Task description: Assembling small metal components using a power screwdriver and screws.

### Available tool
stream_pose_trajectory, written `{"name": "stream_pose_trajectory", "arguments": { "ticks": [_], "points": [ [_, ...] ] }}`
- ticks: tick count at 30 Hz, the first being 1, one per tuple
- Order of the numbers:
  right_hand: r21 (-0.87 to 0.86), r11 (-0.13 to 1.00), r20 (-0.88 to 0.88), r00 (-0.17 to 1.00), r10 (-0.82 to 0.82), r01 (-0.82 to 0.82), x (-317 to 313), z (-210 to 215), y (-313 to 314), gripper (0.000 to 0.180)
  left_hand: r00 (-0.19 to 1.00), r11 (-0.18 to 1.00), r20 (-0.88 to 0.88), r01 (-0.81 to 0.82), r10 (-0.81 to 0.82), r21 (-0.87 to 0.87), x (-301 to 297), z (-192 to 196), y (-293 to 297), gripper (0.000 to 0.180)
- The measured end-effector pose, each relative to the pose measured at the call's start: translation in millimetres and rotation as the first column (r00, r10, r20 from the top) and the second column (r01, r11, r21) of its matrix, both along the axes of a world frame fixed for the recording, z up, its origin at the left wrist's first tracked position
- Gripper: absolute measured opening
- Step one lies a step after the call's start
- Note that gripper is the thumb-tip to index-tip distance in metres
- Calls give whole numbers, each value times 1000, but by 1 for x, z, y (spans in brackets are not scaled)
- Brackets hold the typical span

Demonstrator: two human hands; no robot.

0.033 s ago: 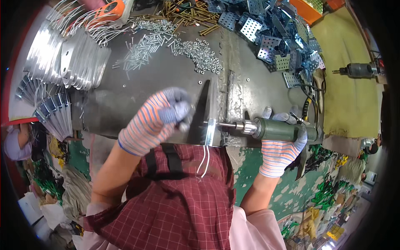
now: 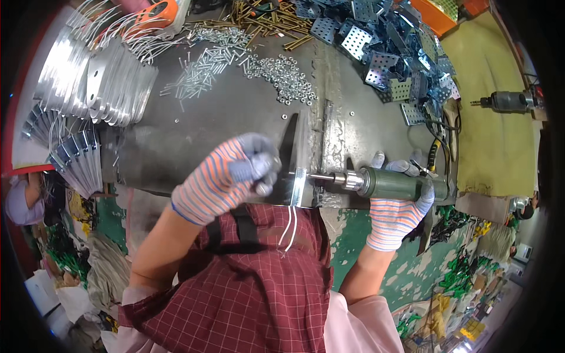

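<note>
- Workbench [image 2: 235, 126] of dark steel spreads ahead of the person, with stacked flat aluminium plates [image 2: 97, 79] at its far left and perforated brackets [image 2: 388, 56] heaped far right
- Green power driver [image 2: 391, 183] lies along the near bench edge, long axis running left to right, its bit pointing left into the bracket
- Right hand [image 2: 397, 212], in a striped glove, is wrapped around the driver's body
- Left hand [image 2: 226, 176], gloved alike, is curled shut, pinching the bracket's left side
- Angle bracket [image 2: 297, 156] stands on edge at the near rim, long axis running away from the person
- Loose nuts [image 2: 282, 76] scatter beyond it, well apart
</note>
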State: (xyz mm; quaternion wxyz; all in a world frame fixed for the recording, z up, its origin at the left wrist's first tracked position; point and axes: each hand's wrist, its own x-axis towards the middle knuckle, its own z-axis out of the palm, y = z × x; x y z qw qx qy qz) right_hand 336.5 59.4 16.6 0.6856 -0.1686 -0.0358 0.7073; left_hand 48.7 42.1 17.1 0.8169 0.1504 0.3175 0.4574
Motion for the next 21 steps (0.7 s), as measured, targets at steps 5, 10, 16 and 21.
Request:
{"name": "stream_pose_trajectory", "arguments": {
  "ticks": [5, 10, 16, 21],
  "points": [
    [20, 999, -27, 999, 26, -25, -6, 5, 2, 57, 985, 996, 160, 75, -67, -47, 11, -9, -6, 21],
    [-11, 1000, -4, 1000, 12, -12, -8, 6, 1, 57, 974, 993, 213, 99, -82, -69, 10, -14, -5, 22],
    [3, 1000, -41, 999, -1, 1, -9, 3, 0, 45, 973, 991, 202, 124, -110, -59, 10, -11, -3, 20],
    [5, 1000, -62, 998, -21, 21, -13, 8, 0, 41, 992, 995, 91, 87, -82, -47, 14, -5, -3, 17]
  ]
}}
